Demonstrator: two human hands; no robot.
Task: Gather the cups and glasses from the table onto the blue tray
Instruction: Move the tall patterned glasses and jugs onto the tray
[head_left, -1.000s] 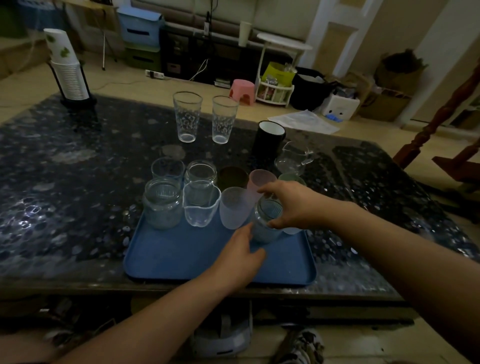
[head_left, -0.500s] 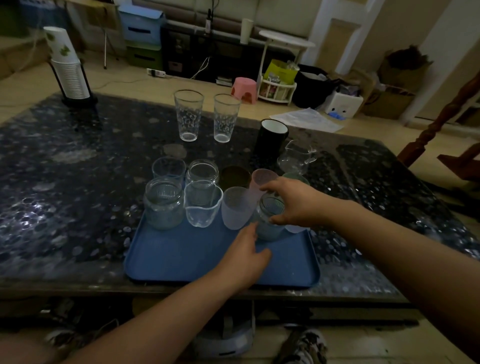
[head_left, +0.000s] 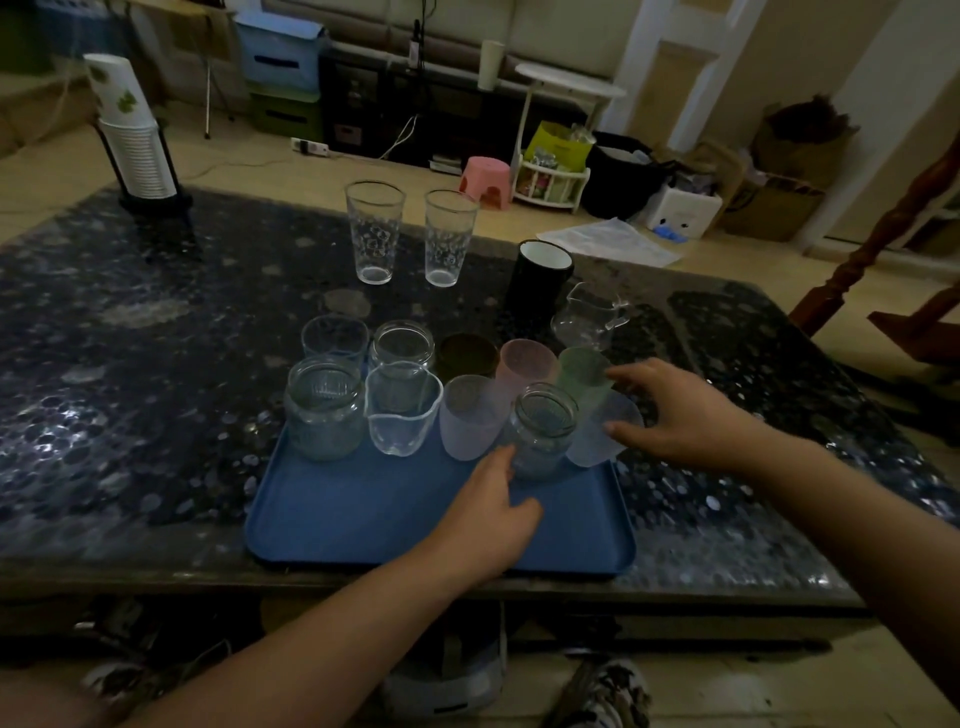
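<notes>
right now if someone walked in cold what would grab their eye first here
A crowd of jars, glasses and pastel cups packs the far half of the blue tray, with both hands at the small jar. Beyond stand two tall patterned glasses, a black mug and a clear pitcher on the table.

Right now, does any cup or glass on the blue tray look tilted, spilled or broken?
Nothing looks spilled or broken. The frosted white cup seems to lean a little toward the small glass jar, though the wide lens may cause this. The cups sit crowded at the far end of the blue tray.
</notes>
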